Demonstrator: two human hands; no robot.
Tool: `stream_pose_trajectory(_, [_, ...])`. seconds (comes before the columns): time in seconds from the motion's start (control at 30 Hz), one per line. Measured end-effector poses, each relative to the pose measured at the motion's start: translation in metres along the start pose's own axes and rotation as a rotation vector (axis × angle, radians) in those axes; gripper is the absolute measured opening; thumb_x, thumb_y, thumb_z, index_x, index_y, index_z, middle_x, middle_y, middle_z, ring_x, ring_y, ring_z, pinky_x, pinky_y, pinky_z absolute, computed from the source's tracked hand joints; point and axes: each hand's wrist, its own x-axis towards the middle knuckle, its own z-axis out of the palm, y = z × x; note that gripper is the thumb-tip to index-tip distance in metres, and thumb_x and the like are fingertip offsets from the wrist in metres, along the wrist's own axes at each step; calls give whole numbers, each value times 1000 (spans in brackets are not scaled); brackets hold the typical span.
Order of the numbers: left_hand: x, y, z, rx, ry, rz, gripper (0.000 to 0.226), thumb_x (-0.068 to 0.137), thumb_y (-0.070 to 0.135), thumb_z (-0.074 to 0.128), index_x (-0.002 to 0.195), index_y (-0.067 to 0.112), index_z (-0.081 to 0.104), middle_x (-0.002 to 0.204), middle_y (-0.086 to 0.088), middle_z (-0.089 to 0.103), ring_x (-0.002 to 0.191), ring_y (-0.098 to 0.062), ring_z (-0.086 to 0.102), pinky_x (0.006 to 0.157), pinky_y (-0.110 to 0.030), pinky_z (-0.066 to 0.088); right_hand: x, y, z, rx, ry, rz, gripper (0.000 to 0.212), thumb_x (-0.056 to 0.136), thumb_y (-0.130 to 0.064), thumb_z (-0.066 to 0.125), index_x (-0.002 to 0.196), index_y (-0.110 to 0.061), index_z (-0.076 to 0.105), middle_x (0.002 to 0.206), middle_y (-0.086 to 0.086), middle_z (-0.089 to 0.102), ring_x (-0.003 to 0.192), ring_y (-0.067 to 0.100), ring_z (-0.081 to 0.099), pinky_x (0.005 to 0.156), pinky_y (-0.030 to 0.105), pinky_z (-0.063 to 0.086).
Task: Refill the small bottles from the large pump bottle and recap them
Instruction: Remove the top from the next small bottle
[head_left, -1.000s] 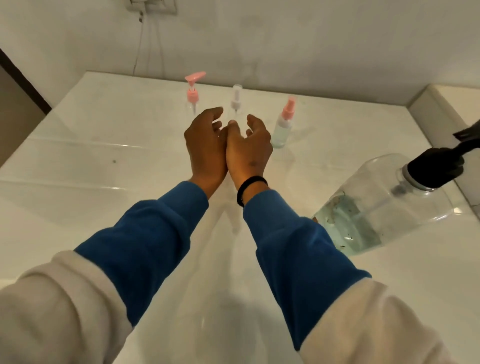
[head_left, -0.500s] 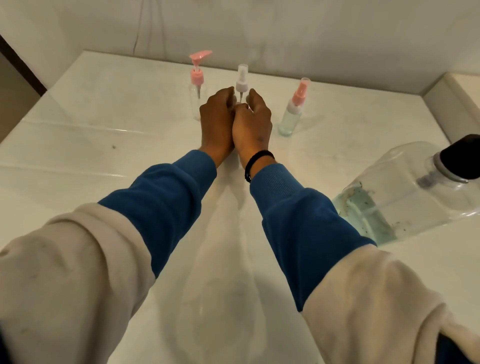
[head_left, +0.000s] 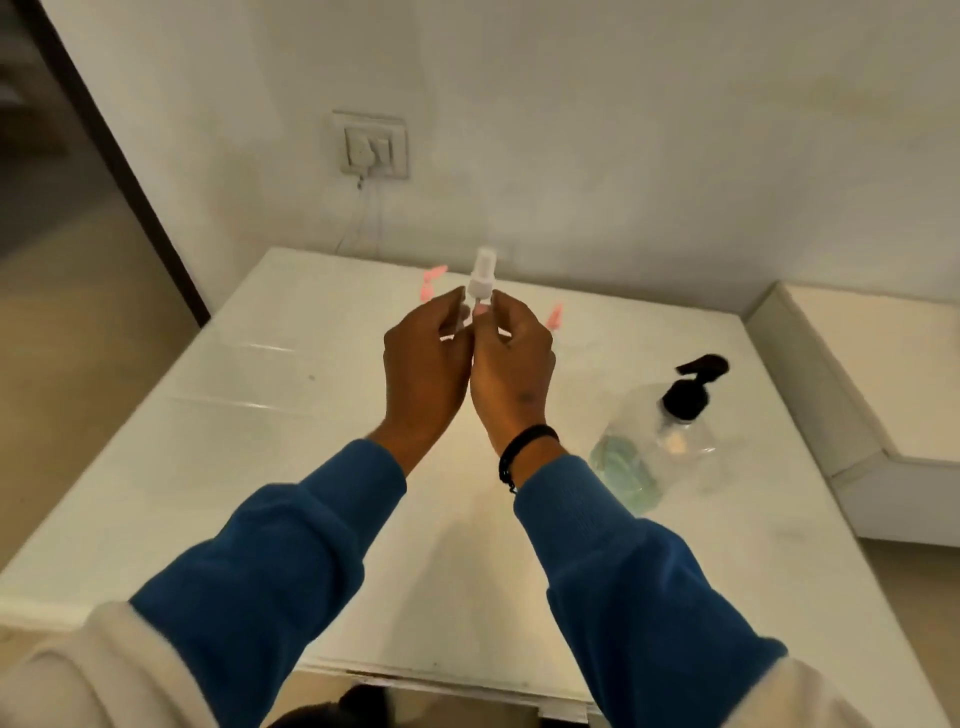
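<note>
Both hands are raised above the white table (head_left: 260, 467), holding a small clear bottle with a white spray cap (head_left: 480, 275) between them. My left hand (head_left: 426, 374) grips the bottle's body, which is mostly hidden behind the fingers. My right hand (head_left: 511, 369) pinches it just under the cap. Behind the hands, a pink pump top (head_left: 431, 283) and a pink spray top (head_left: 555, 317) of two other small bottles peek out. The large clear pump bottle (head_left: 649, 447) with a black pump head stands at the right, holding a little greenish liquid.
A wall socket (head_left: 371, 150) with a thin cable sits on the white wall behind the table. A low white ledge (head_left: 857, 384) runs along the right side. A dark door frame (head_left: 119, 166) stands at the left.
The hands closed around the white-capped small bottle and lifted it off the table. The view has tilted up and pulled back, showing the wall and socket.
</note>
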Motion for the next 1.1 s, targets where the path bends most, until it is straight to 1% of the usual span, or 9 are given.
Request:
stream_pose_trajectory(0.07, [-4,37,-21,-5,8,60,29,98,23,65,126,17,69,109,6,75,100,-4,69,85,-13,53,-15,-38,-21,12,-8,-76,26,103,-26,56,125,-16,68,106,-12,70,92,-2,65,71,2,47])
stream_pose_trajectory(0.13, [-6,78,-41,-11,29,124,34,98,27,65,130,14,67,112,5,74,99,-4,69,84,-7,51,-26,-75,-39,2,-22,-149,29,102,-26,60,127,-15,67,109,-12,69,92,-2,64,72,1,47])
stream_pose_trajectory(0.2, [-9,127,-63,-28,55,209,34,98,26,65,129,13,67,108,8,72,91,1,67,80,-3,48,-36,-119,-59,-17,-25,-233,32,99,-30,64,127,-15,68,113,-7,72,95,2,67,78,8,53])
stream_pose_trajectory(0.33, [-10,220,-101,-56,87,348,31,97,23,67,127,13,69,105,13,70,84,9,64,75,-1,46,-53,-205,-95,-13,-2,-370,31,94,-37,69,119,-18,71,105,-4,75,93,11,72,85,38,62])
stream_pose_trajectory(0.53, [-13,331,-143,-90,117,500,35,98,28,65,129,11,68,106,2,76,88,-3,69,74,-3,48,-86,-314,-142,24,40,-528,45,79,-55,69,107,-21,75,93,-7,76,91,15,74,82,43,62])
stream_pose_trajectory(0.6, [-16,360,-155,-106,125,537,35,98,26,66,130,10,67,106,1,76,90,-6,70,74,-4,49,-96,-343,-154,28,51,-569,41,80,-53,71,105,-20,76,91,-7,76,87,16,75,81,43,62])
stream_pose_trajectory(0.77, [-23,410,-177,-123,127,616,31,98,24,66,126,12,70,100,4,76,88,-3,70,73,-5,49,-115,-391,-178,66,46,-630,26,89,-35,76,105,-15,75,90,-2,76,74,17,75,72,42,64])
stream_pose_trajectory(0.97, [-36,433,-186,-131,130,654,26,96,19,67,122,14,71,91,11,73,83,4,68,71,-3,47,-128,-410,-190,70,64,-672,25,89,-33,77,105,-14,75,90,0,75,77,19,75,72,43,64])
stream_pose_trajectory(1.1, [-41,440,-186,-136,134,652,26,97,19,67,122,15,70,89,12,71,83,1,68,72,-4,48,-132,-414,-194,80,68,-672,24,89,-30,77,105,-12,75,90,1,75,76,20,75,70,43,65])
